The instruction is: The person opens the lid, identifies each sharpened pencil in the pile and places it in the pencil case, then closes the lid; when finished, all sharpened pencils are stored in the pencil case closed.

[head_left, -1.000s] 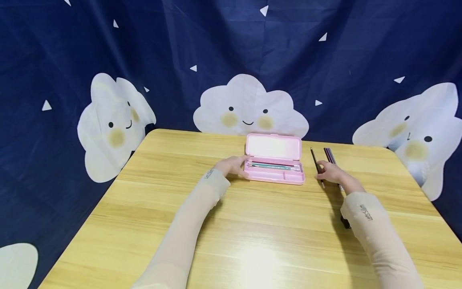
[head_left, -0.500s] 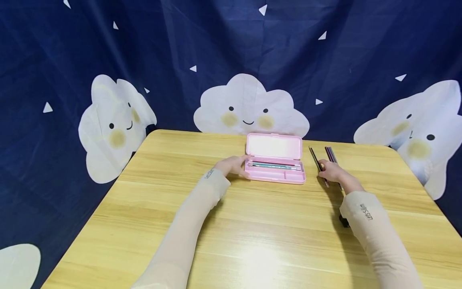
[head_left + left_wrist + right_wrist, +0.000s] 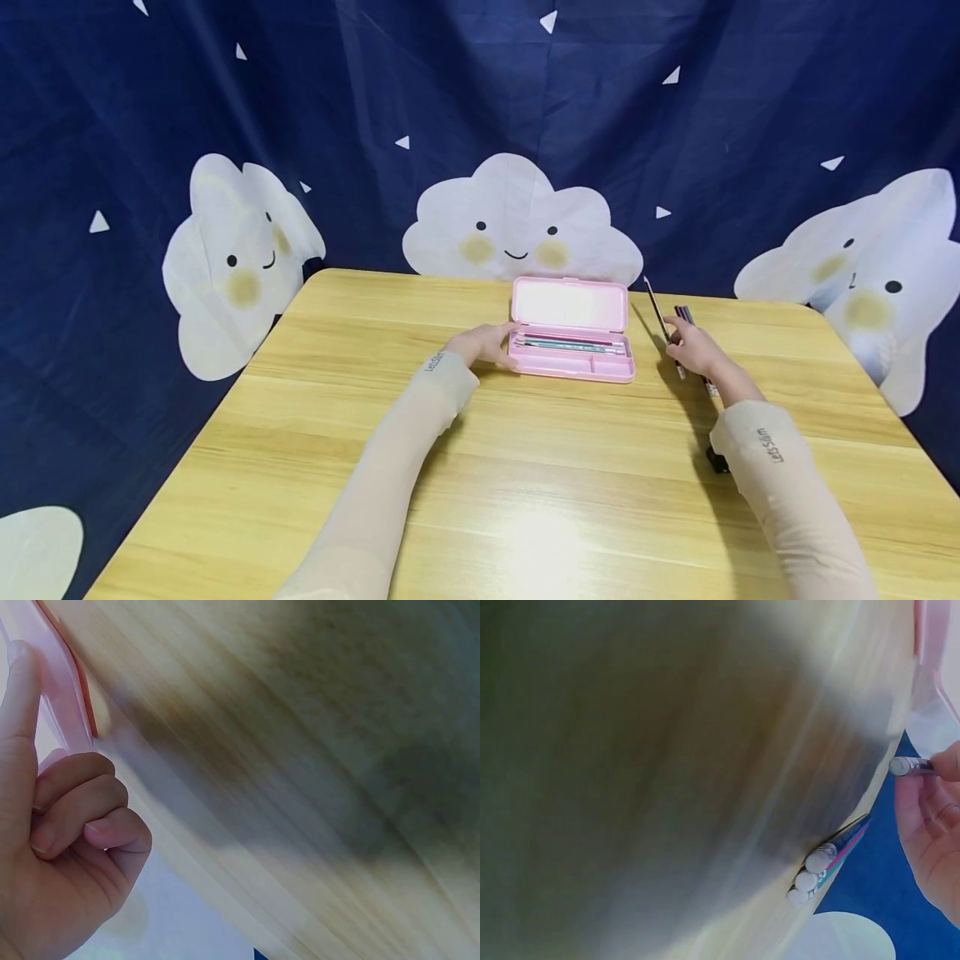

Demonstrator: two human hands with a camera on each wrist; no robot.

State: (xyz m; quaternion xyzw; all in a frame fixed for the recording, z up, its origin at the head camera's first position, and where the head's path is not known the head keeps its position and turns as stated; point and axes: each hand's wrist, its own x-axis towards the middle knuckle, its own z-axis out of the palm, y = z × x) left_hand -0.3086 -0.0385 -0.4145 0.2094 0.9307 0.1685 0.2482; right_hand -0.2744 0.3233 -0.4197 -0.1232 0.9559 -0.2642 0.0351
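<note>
An open pink pencil case (image 3: pixel 573 367) lies near the table's back edge, its lid (image 3: pixel 568 304) tipped back. Several pencils (image 3: pixel 570 345) lie in its long rear compartment. My left hand (image 3: pixel 480 344) grips the case's left end, thumb at the front and a finger at the back; in the left wrist view its other fingers (image 3: pixel 82 787) are curled. Right of the case, my right hand (image 3: pixel 694 347) pinches a dark pencil (image 3: pixel 655 307), tilted with its far tip raised. The right wrist view shows this pencil's round end (image 3: pixel 900 766) between thumb and fingers.
Beside and partly under the right hand, several pencils (image 3: pixel 819 860) lie together on the wooden table (image 3: pixel 480 467). A small black object (image 3: pixel 717 460) sits by the right sleeve, partly hidden. A dark blue curtain (image 3: pixel 360 83) with clouds hangs behind the table.
My right hand has lifted the dark pencil from the table, its far tip rising and the hand shifting slightly right. My left hand and the case have stayed in place.
</note>
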